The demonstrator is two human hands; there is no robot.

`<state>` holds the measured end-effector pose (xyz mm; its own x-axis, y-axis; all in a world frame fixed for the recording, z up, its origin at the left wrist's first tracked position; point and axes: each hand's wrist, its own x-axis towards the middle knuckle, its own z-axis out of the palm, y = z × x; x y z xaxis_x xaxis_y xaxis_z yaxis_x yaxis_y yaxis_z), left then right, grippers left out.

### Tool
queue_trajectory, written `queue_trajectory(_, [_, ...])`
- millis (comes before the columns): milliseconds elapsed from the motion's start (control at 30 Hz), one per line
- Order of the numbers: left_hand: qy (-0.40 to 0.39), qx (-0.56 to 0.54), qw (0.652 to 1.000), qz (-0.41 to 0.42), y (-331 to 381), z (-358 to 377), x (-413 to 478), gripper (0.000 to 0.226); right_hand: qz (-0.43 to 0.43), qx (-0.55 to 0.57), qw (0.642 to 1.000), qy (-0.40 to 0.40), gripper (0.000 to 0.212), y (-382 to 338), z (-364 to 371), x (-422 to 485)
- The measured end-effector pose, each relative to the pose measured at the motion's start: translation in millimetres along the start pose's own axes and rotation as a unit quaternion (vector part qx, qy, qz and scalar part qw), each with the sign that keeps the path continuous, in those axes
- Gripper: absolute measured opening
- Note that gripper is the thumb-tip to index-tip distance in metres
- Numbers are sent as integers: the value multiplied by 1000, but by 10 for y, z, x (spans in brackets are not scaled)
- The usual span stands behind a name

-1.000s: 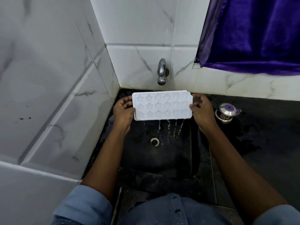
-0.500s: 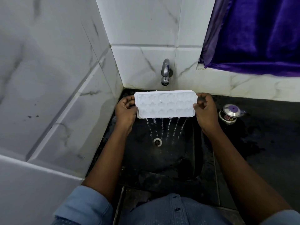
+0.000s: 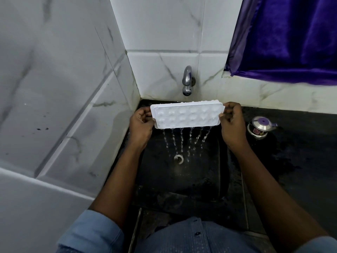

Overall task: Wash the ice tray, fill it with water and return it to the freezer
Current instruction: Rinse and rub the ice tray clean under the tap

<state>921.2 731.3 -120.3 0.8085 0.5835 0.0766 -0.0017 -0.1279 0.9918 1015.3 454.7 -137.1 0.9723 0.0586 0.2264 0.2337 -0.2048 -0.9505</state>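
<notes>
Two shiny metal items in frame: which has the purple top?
The small steel pot on the dark counter, just right of the right hand. The tap above the ice tray is plain chrome.

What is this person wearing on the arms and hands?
The left hand and right hand are bare: no gloves, rings or watch visible. Forearms are uncovered. The left sleeve and right sleeve are light blue, ending near the elbows, matching the buttoned shirt.

No writing can be read; the label on the small steel pot [image 3: 259, 127] is too blurred.
</notes>
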Motion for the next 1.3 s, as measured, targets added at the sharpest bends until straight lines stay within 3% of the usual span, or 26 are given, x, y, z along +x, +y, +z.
queue_trajectory(467, [-39,5,997,68,102,-149,-77,34,-92,-41,995,-4,14,63,-86,-98])
queue_trajectory(633, [-29,10,995,96,96,-184,-56,46,-97,-2,995,-1,30,-116,-71,-176])
queue_trajectory(733, [-31,16,993,114,123,-197,-68,40,-108,35,993,12,35,-183,-74,-204])
queue_trajectory(900, [-21,-5,988,151,273,-225,-158,49,-178,73,981,22,44,-251,-99,-267])
queue_trajectory(1000, [-9,-17,988,156,238,-218,-170,33,-221,39,974,33,49,-133,-124,-259])
queue_trajectory(1100, [-5,-15,990,139,139,-200,-172,16,-213,-9,977,24,51,-19,-130,-264])
queue_trajectory(1300, [-41,-8,992,118,17,-200,-148,21,-219,-39,975,1,40,30,-190,-208])
